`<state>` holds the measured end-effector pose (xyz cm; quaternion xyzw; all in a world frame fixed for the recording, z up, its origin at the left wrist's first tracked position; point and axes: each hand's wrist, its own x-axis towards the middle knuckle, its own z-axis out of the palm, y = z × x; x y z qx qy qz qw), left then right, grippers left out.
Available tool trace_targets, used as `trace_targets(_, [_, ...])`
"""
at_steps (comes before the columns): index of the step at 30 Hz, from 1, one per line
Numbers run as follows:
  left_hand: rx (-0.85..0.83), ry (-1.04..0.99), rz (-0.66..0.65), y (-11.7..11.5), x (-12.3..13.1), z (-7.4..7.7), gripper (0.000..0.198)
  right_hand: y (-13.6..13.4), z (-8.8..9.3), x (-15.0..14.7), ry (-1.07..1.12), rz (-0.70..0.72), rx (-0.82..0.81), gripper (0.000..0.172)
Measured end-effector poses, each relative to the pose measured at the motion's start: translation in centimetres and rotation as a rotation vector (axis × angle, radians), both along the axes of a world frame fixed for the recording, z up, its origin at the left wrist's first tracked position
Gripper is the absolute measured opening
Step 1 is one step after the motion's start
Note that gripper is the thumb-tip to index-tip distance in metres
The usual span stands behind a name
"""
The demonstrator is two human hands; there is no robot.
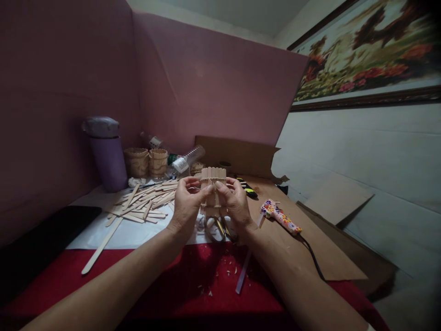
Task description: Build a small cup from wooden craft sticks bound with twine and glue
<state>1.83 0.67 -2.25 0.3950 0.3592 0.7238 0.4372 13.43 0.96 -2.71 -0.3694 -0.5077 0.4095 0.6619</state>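
Between my two hands is a small cup made of upright wooden craft sticks (213, 174), with twine running round it near the top and lower down. My left hand (189, 197) grips its left side, thumb on the front. On the right side my right hand (236, 200) closes the same way, its thumb close to the other one near the upper twine. The fingers behind the cup are partly hidden. Just below it lie scissors (220, 228) with gold-coloured parts, partly covered by the cup and my right hand.
Loose craft sticks (144, 204) are heaped at left on a white sheet. Behind them stand two stick cups (158, 164), a purple container (109, 163) and plastic bottles (188, 159). A flowered glue gun (280, 216) with its cord lies on cardboard (320, 248) at right.
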Motion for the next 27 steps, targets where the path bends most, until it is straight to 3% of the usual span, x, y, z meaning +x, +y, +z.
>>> trace_targets(3, [-0.034,-0.075,-0.142,-0.06,-0.1,0.2,0.061,0.08,0.04,-0.09,0.075,0.046,-0.032,0.05])
trace_targets(6, [-0.043,-0.102,-0.326,-0.16,-0.17,0.37,0.053,0.22,0.01,-0.1,0.131,0.093,-0.07,0.049])
trace_targets(8, [-0.056,-0.125,-0.372,-0.18,-0.2,0.42,0.05,0.37,-0.05,-0.06,0.155,0.13,-0.094,0.049])
trace_targets(14, [-0.086,-0.177,-0.351,-0.03,-0.21,0.48,0.052,0.79,-0.35,0.09,0.138,0.191,-0.051,0.046])
trace_targets(27, [-0.075,-0.208,-0.31,-0.16,-0.12,0.25,0.054,0.67,-0.3,0.01,0.061,0.184,-0.048,0.045])
